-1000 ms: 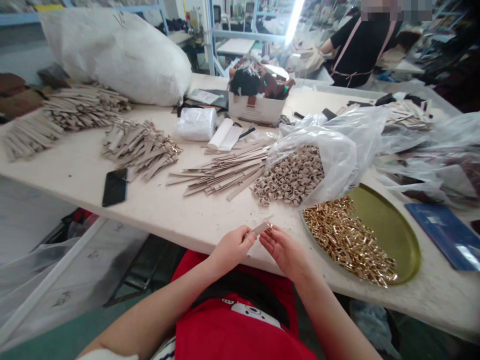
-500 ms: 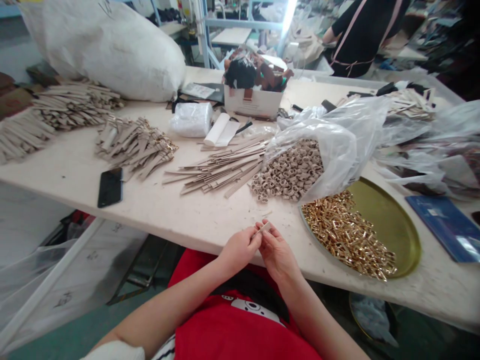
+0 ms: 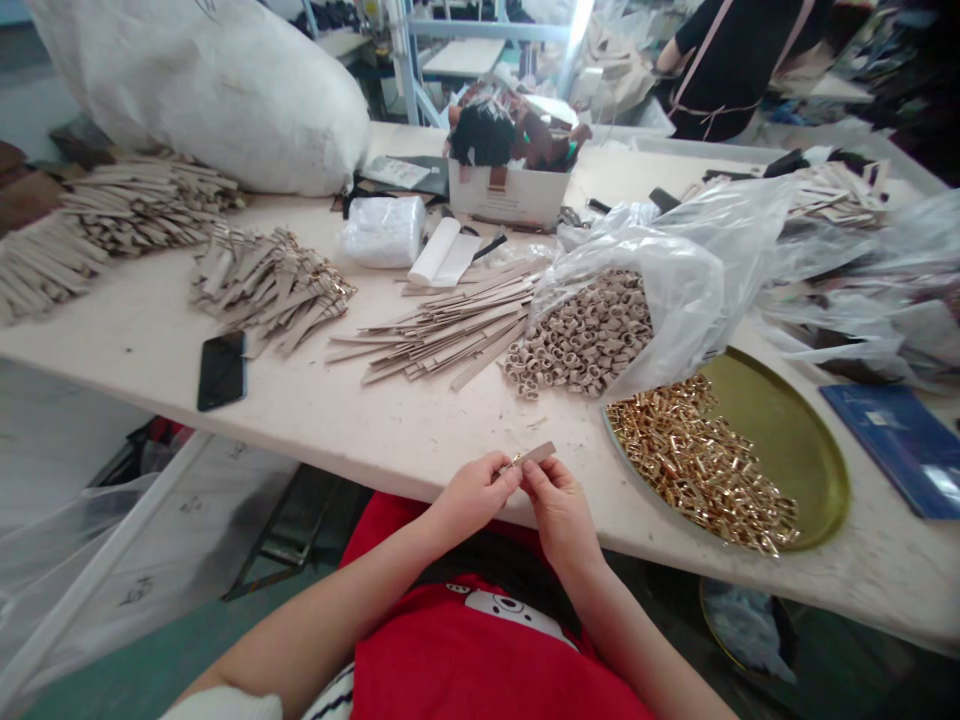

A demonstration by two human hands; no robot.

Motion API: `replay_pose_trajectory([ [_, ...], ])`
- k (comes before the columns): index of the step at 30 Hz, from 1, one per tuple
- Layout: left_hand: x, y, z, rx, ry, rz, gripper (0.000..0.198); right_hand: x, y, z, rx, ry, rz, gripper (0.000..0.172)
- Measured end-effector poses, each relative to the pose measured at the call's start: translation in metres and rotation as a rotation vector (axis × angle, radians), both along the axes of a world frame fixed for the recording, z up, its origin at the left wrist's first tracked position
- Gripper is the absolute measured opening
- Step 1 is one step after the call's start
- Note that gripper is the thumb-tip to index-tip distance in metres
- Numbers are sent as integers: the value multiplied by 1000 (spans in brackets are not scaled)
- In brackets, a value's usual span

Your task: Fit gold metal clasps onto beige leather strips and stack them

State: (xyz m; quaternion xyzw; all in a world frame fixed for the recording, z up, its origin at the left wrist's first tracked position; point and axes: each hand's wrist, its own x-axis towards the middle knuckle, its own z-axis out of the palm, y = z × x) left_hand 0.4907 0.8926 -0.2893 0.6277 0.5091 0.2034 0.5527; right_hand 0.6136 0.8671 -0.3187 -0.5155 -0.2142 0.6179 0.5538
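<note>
The left hand (image 3: 472, 492) and right hand (image 3: 561, 510) are pinching a tan strip (image 3: 540, 453), their fingers nearly closed. Shiny gold pieces (image 3: 697, 458) are lying at three o'clock from them.

The strap (image 3: 539, 454) is a short, narrow, flat band in a dull greyish beige, its visible face smooth and plain, running straight with no bend in the part that shows. It is held on a slant, with its squared free end higher and nearer the round tray (image 3: 784, 425), and its other end lower and farther from that tray. At that farther end sits a small, shiny gold metal piece (image 3: 516, 460), partly covered, touching or just beside the strap; whether the band passes through it is too small to tell
</note>
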Motion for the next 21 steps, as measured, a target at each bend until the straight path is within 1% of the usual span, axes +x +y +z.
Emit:
replay_pose_trajectory([
  [2,-1,0,0,-43,-39,4,28,2,-1,1,-15,-8,25,16],
  [4,-1,-2,0,-66,-56,8,28,4,-2,2,-41,37,46,17],
  [6,-1,-4,0,-72,-50,17,28,4,-3,5,-55,84,73,17],
  [8,-1,-7,-1,-68,-30,32,29,4,-5,7,-42,71,106,18],
  [10,0,-9,-2,-59,-11,39,29,5,-8,9,-1,-51,140,18],
  [12,0,-11,-1,-47,11,28,29,6,-11,10,49,-236,167,18],
  [14,1,-12,1,-22,46,8,27,9,-14,10,103,-432,180,17],
  [17,3,-13,8,60,120,-1,24,14,-15,11,213,-695,165,11],
  [19,4,-13,13,105,152,0,23,17,-14,13,278,-790,158,8],
  [21,6,-11,18,116,162,-9,23,19,-13,15,300,-799,158,8],
])
